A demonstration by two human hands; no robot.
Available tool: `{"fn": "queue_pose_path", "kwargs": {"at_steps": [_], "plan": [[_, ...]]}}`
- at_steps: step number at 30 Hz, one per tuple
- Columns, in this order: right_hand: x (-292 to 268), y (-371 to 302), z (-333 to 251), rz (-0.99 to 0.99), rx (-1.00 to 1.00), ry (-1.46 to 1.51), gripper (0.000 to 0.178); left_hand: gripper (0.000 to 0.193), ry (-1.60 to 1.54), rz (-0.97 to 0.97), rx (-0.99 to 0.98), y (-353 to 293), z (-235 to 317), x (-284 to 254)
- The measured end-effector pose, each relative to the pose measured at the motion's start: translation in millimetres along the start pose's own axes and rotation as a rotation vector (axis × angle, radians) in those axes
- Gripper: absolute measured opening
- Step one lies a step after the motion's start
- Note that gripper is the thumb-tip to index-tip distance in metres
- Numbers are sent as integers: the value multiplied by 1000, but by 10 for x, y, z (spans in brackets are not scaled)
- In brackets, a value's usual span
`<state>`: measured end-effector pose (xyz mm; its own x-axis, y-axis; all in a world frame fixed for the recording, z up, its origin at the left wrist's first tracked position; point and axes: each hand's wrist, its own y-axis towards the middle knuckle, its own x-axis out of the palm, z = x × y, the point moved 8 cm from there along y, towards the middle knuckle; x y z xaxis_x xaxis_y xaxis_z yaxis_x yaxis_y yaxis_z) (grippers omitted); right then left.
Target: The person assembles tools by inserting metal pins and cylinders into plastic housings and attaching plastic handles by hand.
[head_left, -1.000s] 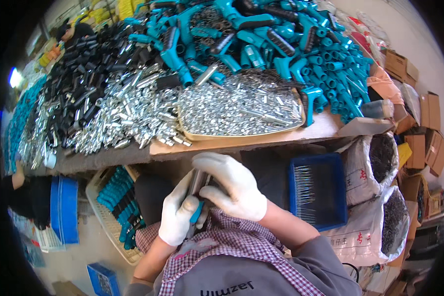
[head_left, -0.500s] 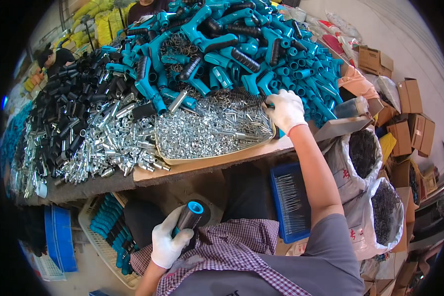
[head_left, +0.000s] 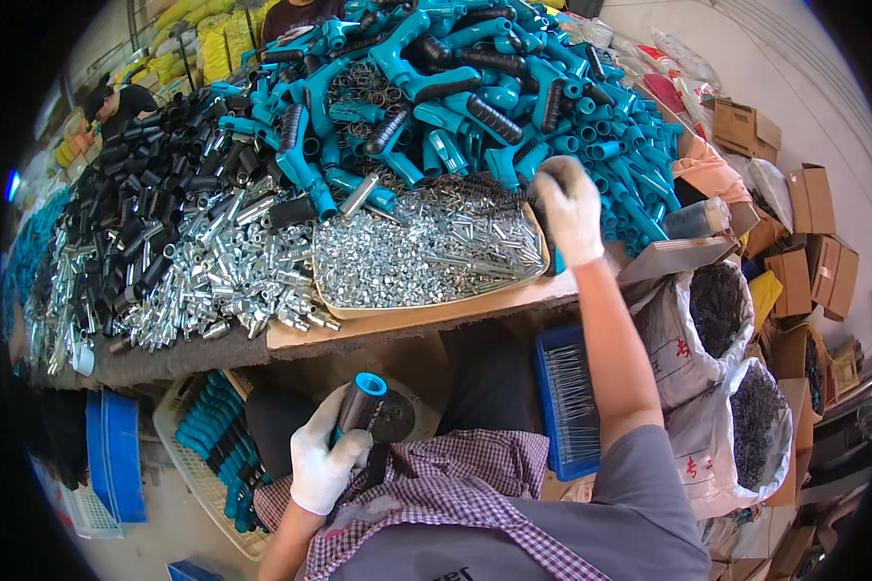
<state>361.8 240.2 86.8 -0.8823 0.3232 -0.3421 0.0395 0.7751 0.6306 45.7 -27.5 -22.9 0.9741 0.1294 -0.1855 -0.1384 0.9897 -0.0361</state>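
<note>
Head view: our left hand (head_left: 325,460), white-gloved, closed around black cylindrical handle with teal open end (head_left: 360,402), held over lap. Our right hand (head_left: 570,208) reaches to edge of tray of small silver metal fittings (head_left: 426,252), fingers curled on dark coiled springs (head_left: 499,186); grasp unclear.

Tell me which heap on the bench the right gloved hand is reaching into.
The right hand is at the far right edge of the tan tray of small silver metal fittings, beside the teal plastic handle pile, away from the black tubes at left.
</note>
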Motion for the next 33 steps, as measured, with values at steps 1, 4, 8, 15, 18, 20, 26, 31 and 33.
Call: {"fn": "queue_pose_path", "kwargs": {"at_steps": [1, 4, 8, 15, 18, 20, 26, 31, 33], "plan": [[211, -180, -223, -179, 71, 143, 15, 72, 0, 4, -2, 13, 8, -11], [753, -1092, -987, -731, 11, 290, 11, 67, -3, -21, 9, 65, 18, -16], [841, -1608, -1407, -781, -107, 431, 10, 70, 255, -88, 52, 116, 92, -71], [871, -1790, -1238, -958, -14, 475, 20, 71, 421, -274, 239, 56, 105, 50], [527, -1297, -821, -632, 10, 86, 34, 80, 335, -163, 283, 19, 196, 38], [-10, -852, -269, -94, -31, -377, 45, 89, 228, -81, 180, 28, 197, -18], [-256, -628, 784, -98, 398, -588, 88, 91, 229, -107, 106, 9, 73, -37], [-235, -542, 862, -17, 370, -408, 95, 89, 224, -109, 139, -28, 131, -9], [-291, -530, 869, 66, 384, -280, 91, 88, 243, -117, 168, -38, 152, -10]]}}
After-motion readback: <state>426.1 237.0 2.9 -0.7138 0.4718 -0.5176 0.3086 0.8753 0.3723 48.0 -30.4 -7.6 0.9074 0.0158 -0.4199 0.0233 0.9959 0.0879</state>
